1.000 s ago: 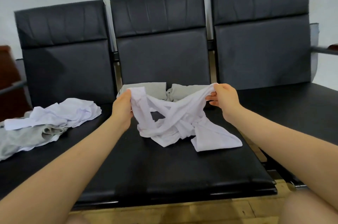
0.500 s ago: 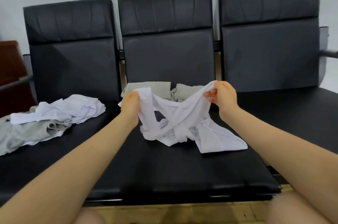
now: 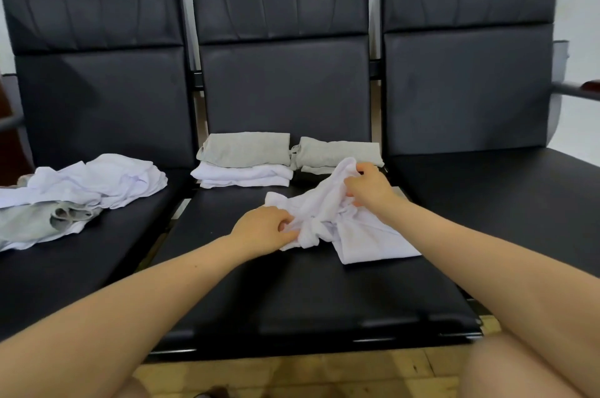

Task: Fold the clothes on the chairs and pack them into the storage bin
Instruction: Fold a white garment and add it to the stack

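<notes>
A crumpled white garment (image 3: 354, 232) lies on the middle black seat (image 3: 292, 293). My left hand (image 3: 264, 228) grips its bunched lower left part. Higher up, my right hand (image 3: 368, 185) pinches the garment's upper edge. Behind it, at the back of the same seat, sit two folded stacks: a grey piece on white ones (image 3: 245, 159) on the left and folded grey pieces (image 3: 334, 152) on the right. An unfolded heap of white clothes (image 3: 97, 178) over grey ones (image 3: 29, 225) covers the left seat. No storage bin is in view.
Three black padded chairs stand in a row against a pale wall. The right seat (image 3: 506, 196) holds nothing. A metal armrest (image 3: 574, 92) juts out at the far right. A wooden floor (image 3: 292, 375) shows below the seat edge, with my knees at the bottom corners.
The white garment, held up and spread between both hands before, now rests on the seat. My left hand has moved down and right to its bunched middle; my right hand has lowered slightly.
</notes>
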Demonstrator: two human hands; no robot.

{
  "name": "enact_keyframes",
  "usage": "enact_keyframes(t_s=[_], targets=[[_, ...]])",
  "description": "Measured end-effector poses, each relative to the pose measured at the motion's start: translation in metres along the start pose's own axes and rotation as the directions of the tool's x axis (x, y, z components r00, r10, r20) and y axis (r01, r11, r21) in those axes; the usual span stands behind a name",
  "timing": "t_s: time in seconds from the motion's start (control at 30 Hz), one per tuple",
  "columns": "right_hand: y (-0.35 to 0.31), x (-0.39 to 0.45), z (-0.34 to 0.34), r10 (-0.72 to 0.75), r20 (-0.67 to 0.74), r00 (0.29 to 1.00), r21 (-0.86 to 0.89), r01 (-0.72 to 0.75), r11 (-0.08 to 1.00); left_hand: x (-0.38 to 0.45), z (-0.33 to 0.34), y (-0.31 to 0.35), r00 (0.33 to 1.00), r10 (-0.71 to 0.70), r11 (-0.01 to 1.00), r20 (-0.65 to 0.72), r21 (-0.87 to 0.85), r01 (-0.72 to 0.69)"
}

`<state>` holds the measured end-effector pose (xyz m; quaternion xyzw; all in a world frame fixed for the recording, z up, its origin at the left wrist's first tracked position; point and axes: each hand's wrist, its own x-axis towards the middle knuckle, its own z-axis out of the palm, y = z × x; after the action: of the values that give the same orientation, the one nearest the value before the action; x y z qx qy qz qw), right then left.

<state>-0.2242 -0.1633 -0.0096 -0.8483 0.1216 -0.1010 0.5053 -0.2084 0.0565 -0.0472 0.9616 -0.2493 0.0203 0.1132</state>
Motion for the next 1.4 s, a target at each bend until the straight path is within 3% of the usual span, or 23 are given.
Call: enact_keyframes(t_s=[0.07,0.17,0.23,0.3,0.4,0.47,0.53,0.67,0.83,0.93,1.07,1.13,1.23,1.3,1.4], targets=[[0.001,0.0,-0.001,-0.043,-0.022,0.999,-0.044,0.042,0.998,0.0,-0.001,-0.001,1.0,0.006,1.0,-0.002,-0.005,-0.006],[0.003,0.001,-0.001,-0.093,-0.062,0.994,-0.023,0.092,0.996,0.003,-0.017,0.009,0.989,-0.124,0.921,-0.08,-0.38,0.084],[0.003,-0.002,-0.002,-0.102,-0.114,0.988,0.061,0.109,0.992,0.009,-0.036,0.013,0.949,-0.308,0.681,-0.074,-0.713,0.166],[-0.002,-0.009,0.002,-0.167,-0.133,0.977,0.121,0.183,0.976,0.017,-0.051,0.007,0.891,-0.453,0.364,-0.018,-0.916,0.167],[-0.01,-0.021,0.018,-0.311,-0.03,0.95,-0.005,0.311,0.95,0.019,-0.06,-0.014,0.81,-0.571,0.006,0.133,-0.986,0.166],[-0.011,-0.026,0.034,-0.38,0.152,0.912,-0.142,0.4,0.905,0.018,-0.057,-0.029,0.805,-0.556,-0.145,0.209,-0.977,0.154],[-0.009,-0.029,0.052,-0.393,0.332,0.858,-0.214,0.474,0.854,0.017,-0.051,-0.041,0.801,-0.541,-0.231,0.257,-0.961,0.152],[-0.008,-0.02,0.081,-0.379,0.45,0.808,-0.354,0.552,0.755,0.017,-0.05,-0.055,0.777,-0.545,-0.277,0.315,-0.942,0.188],[-0.009,-0.009,0.095,-0.275,0.52,0.809,-0.47,0.54,0.698,0.009,-0.051,-0.066,0.785,-0.518,-0.139,0.341,-0.938,0.316],[-0.007,-0.003,0.097,-0.26,0.517,0.816,-0.438,0.513,0.738,0.008,-0.049,-0.072,0.825,-0.486,-0.027,0.288,-0.949,0.315],[-0.011,-0.006,0.081,-0.31,0.431,0.848,-0.113,0.391,0.913,0.008,-0.048,-0.065,0.828,-0.511,0.054,0.23,-0.953,0.298],[-0.017,-0.01,0.064,-0.314,0.365,0.876,0.056,0.316,0.947,0.007,-0.05,-0.061,0.836,-0.508,0.046,0.207,-0.963,0.267],[-0.034,-0.009,0.031,-0.282,0.19,0.94,0.27,0.226,0.936,0.011,-0.062,-0.057,0.865,-0.488,-0.078,0.117,-0.993,0.09],[-0.047,-0.007,0.006,-0.151,0.064,0.987,0.464,0.105,0.88,0.011,-0.076,-0.051,0.861,-0.502,-0.2,0.077,-0.979,-0.029],[-0.052,-0.013,-0.021,-0.014,0.023,1.0,0.553,-0.001,0.833,0.005,-0.091,-0.031,0.864,-0.501,-0.243,0.052,-0.966,-0.083]])
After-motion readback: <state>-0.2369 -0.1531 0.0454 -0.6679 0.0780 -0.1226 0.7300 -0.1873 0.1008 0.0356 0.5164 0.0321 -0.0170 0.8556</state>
